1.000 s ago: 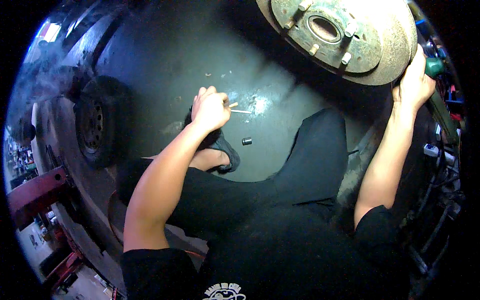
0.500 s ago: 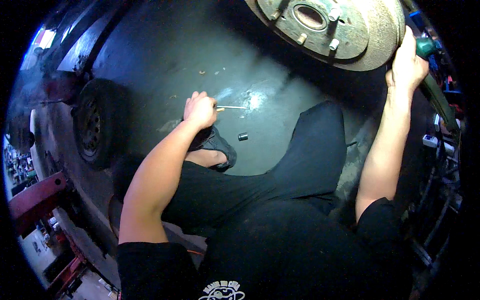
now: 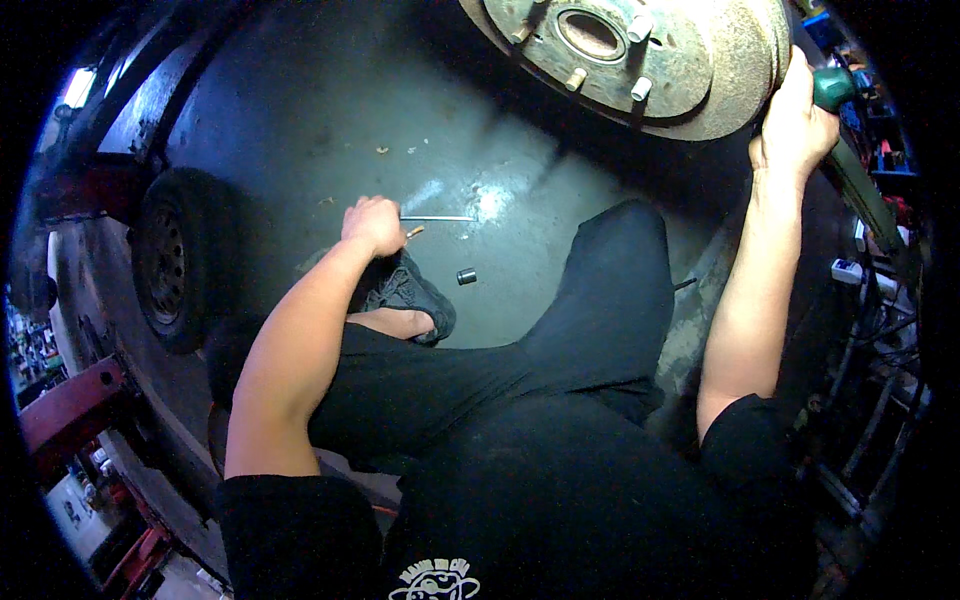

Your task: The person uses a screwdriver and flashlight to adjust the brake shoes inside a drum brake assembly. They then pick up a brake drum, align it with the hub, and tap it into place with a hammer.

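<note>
At the upper right, a rusty brake rotor (image 3: 740,100) with wheel studs hangs over the floor. My right hand (image 3: 797,125) grips its outer right edge; some of the fingers are hidden behind it. Beside that hand is a rounded green object (image 3: 832,88). My left hand (image 3: 373,225) is low over the floor, above my shoe (image 3: 410,295), with its fingers curled closed. From it sticks out a thin metal rod (image 3: 440,218), whose other end is hidden in the hand. A small orange-tan piece (image 3: 416,232) shows by the fingers. A black socket (image 3: 467,276) lies on the floor nearby.
A wheel with a tyre (image 3: 170,260) stands at the left, near a red metal arm (image 3: 75,405). A dark green bar (image 3: 865,200) slopes down at the right, with a cluttered metal rack (image 3: 880,370) below. Small bits of debris (image 3: 382,150) lie on the floor.
The whole view has shifted slightly. My left hand has drawn a little to the left, and more of the metal rod shows. My right hand stays at the rotor's edge.
</note>
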Tool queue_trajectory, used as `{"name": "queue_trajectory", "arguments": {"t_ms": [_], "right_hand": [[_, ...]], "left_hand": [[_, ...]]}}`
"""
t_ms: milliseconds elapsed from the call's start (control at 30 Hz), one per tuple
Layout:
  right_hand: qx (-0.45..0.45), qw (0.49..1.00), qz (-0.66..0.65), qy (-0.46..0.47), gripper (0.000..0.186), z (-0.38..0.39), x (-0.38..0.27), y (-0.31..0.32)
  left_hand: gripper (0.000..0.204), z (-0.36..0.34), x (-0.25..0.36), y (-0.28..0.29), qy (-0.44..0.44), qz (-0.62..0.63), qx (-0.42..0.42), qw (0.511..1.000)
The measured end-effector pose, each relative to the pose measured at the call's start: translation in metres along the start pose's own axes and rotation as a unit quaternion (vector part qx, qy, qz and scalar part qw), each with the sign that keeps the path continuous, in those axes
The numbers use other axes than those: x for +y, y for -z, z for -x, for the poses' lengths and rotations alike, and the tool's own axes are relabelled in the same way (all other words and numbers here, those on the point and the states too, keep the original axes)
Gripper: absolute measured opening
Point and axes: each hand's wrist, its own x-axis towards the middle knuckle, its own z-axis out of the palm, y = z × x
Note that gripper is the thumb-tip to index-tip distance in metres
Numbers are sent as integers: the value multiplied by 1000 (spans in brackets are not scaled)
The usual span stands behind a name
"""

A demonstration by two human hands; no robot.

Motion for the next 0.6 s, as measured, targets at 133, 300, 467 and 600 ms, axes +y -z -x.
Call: {"name": "queue_trajectory", "arguments": {"t_ms": [133, 300, 467, 600], "right_hand": [[12, 1000, 9, -6, 20, 3, -2, -2], [5, 1000, 17, 6, 19, -5, -10, 7], [-8, 998, 58, 24, 31, -6, -7, 5], [-42, 999, 10, -12, 27, 22, -1, -3]], "left_hand": [[36, -6, 4, 36, 15, 2, 110, 994], [36, 18, 29, 126, -42, 100, 306, 946], [29, 36, 27, 167, -119, 133, 383, 906], [20, 57, 30, 176, -132, 250, 437, 854]]}}
